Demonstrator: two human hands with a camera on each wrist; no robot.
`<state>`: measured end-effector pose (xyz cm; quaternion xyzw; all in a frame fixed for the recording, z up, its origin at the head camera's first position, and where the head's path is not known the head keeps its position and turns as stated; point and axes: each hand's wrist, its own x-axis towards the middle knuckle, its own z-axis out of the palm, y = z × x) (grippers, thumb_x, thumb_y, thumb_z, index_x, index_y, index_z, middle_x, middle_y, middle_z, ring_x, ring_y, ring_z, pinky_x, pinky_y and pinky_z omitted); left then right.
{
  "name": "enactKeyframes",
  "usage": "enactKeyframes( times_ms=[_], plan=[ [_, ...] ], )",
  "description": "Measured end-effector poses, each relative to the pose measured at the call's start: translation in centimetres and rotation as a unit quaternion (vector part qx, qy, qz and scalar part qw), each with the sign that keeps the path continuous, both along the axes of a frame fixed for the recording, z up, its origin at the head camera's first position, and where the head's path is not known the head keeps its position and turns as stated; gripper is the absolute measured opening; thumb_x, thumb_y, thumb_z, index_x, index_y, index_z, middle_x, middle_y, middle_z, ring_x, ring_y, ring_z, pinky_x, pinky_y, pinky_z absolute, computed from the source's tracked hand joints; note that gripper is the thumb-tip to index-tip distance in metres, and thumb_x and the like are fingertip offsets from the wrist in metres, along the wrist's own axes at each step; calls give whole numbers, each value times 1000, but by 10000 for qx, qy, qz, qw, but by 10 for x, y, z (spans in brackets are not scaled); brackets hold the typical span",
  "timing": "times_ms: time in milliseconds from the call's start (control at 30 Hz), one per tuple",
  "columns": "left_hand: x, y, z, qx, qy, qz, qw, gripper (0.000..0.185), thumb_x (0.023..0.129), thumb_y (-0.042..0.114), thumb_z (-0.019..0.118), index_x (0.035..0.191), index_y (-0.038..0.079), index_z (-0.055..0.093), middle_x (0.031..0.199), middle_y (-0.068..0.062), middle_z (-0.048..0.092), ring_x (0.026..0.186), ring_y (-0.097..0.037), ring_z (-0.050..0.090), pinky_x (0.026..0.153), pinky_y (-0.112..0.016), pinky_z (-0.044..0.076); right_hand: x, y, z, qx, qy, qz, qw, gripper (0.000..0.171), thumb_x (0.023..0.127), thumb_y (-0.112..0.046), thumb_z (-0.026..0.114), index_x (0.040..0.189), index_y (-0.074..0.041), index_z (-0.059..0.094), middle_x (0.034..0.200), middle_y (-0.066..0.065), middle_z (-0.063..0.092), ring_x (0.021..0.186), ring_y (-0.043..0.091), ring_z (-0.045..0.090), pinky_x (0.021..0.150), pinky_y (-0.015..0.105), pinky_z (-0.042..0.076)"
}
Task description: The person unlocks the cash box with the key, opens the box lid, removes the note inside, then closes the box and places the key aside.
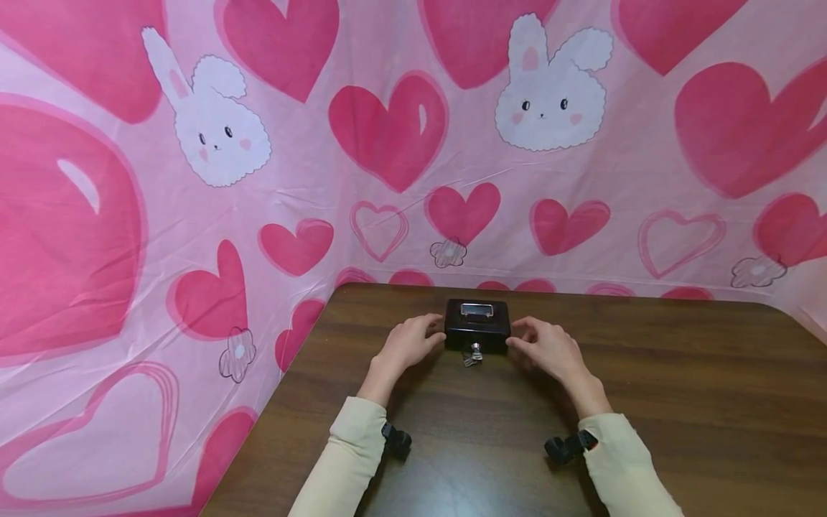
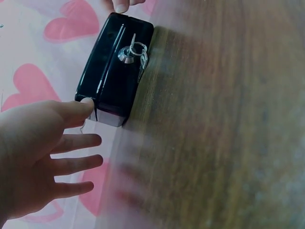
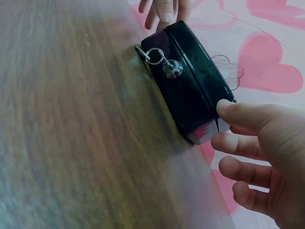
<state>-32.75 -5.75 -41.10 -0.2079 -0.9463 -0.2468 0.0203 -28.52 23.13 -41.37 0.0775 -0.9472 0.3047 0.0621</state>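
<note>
Cash box (image 1: 477, 326): a small black box with a glossy lid, a metal carry handle (image 1: 477, 310) recessed in the top and a key (image 1: 476, 351) standing in the front lock, with a ring and a spare key hanging from it. It sits flat on the brown table (image 1: 678, 402), towards the far edge, close to the pink heart-print cloth (image 1: 194, 215) that backs the scene.

Your left hand (image 1: 408, 344) is at the box's left end; the thumb (image 2: 78, 109) touches the near corner and the other fingers are spread straight, gripping nothing. Your right hand (image 1: 549, 347) mirrors it at the right end, thumb (image 3: 233, 110) on the corner, fingers loosely extended. Neither grip is closed on the box.

Handling, as a judgement:
- The shell looks like painted steel: rigid, not fragile, likely weighty for its size.
- The gloss finish looks slippery; a flat palm press on both ends may slide.
- Take hold at the two short ends, fingers under the base edge, or use the carry handle on top.
- Keep clear of the key; it protrudes and could catch or bend.
</note>
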Motion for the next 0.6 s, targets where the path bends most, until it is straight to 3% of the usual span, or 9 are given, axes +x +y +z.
enactKeyframes(
  times_ms=[600],
  plan=[
    [1, 3, 0, -381, 27, -148, 9992, 45, 97, 37, 63, 135, 14, 61, 127, -3, 69, 118, -20, 65, 103, -43, 48, 1, -5, -9, 138, 7, -19, 9999, 45, 92, -39, 68, 124, -9, 64, 76, -3, 68, 54, 10, 57, 57, 30, 45]
  ],
)
